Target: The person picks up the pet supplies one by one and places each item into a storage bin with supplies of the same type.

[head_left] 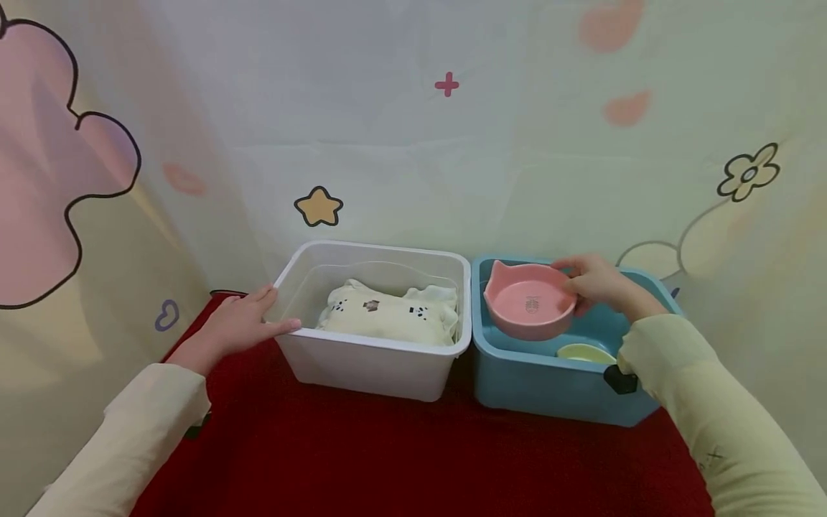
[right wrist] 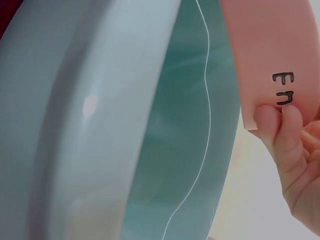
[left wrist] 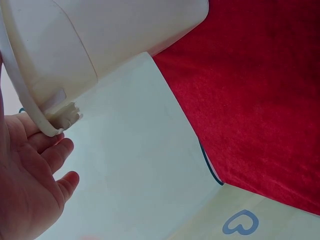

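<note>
My right hand (head_left: 597,281) pinches the right side of a pink cat-eared bowl (head_left: 528,298), thumb inside and fingertips on its outer wall. The bowl is held tilted above the blue bin (head_left: 517,362); its outside shows black letters in the right wrist view. A pale yellow dish (head_left: 584,352) lies in that bin, partly behind the front rim. My left hand (head_left: 242,321) rests at the left front corner of the white bin (head_left: 375,362), fingers along the rim and thumb extended over the front edge. Inside the white bin lies a cream ruffled cushion (head_left: 381,310) with small animal prints.
Both bins stand side by side on a red cloth (head_left: 400,452), close to a pale printed curtain (head_left: 400,179) behind them. A small dark object (head_left: 196,429) is partly hidden by the left sleeve.
</note>
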The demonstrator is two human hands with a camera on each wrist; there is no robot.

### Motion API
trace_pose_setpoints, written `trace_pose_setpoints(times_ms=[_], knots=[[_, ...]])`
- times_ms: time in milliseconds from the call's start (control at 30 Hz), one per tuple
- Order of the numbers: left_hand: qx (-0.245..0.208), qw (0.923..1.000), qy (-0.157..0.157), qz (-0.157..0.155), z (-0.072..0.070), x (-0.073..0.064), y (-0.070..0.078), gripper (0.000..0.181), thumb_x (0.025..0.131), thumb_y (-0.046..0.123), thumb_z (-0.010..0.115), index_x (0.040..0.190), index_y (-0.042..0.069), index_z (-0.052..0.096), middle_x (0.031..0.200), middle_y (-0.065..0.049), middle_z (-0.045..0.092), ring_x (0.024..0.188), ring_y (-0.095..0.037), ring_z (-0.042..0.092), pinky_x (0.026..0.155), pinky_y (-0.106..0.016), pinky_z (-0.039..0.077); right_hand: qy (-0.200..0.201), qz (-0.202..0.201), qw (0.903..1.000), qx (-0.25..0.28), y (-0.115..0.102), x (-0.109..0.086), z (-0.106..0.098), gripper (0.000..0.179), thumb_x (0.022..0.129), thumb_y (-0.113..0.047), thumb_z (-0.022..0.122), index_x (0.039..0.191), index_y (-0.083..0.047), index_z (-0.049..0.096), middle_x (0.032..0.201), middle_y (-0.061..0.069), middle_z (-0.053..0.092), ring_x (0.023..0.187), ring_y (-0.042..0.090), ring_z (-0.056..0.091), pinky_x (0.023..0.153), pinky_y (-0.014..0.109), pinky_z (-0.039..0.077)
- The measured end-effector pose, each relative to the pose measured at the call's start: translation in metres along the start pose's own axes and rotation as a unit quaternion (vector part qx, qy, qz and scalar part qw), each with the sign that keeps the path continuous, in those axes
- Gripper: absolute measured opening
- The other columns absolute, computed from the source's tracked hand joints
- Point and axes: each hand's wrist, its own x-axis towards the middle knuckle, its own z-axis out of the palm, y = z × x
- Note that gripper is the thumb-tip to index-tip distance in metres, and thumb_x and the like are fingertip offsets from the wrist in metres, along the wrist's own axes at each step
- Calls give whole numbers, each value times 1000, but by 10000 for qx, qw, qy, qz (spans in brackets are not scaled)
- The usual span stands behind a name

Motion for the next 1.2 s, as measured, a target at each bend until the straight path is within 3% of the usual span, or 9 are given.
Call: trace_pose_setpoints(times_ms=[167, 367, 700, 1200], knots=[[-16, 10000, 24, 22, -4, -4, -3, 100, 73, 74, 40, 140, 2, 21, 143, -24, 22, 116, -47, 32, 87, -64, 33, 45, -80, 10000, 30, 0, 5, 4, 48, 86, -6, 45, 131, 8, 33, 102, 27, 59, 55, 19, 62, 55, 34, 53], [-26, 10000, 74, 38, -4, -6, -4, 100, 72, 73, 42, 139, 2, 22, 141, -24, 24, 113, -46, 36, 84, -63, 37, -39, -109, 9999, 33, 0, 8, 7, 45, 85, -4, 45, 128, 9, 37, 83, 17, 65, 50, 19, 61, 52, 33, 53], [-91, 9998, 73, 142, -2, -3, 4, 99, 73, 71, 43, 139, 0, 22, 141, -25, 23, 116, -48, 33, 86, -64, 34, -57, 90, 9999, -87, 8, 6, 3, 47, 87, -6, 44, 130, 10, 32, 83, 17, 65, 50, 19, 61, 53, 33, 52], [-86, 9998, 115, 123, -2, -5, 4, 96, 75, 69, 45, 138, -1, 23, 141, -26, 23, 116, -49, 32, 87, -64, 33, -151, 253, 9993, -242, 8, 10, 2, 48, 86, -6, 44, 130, 10, 32, 72, 9, 65, 48, 17, 59, 53, 31, 52]])
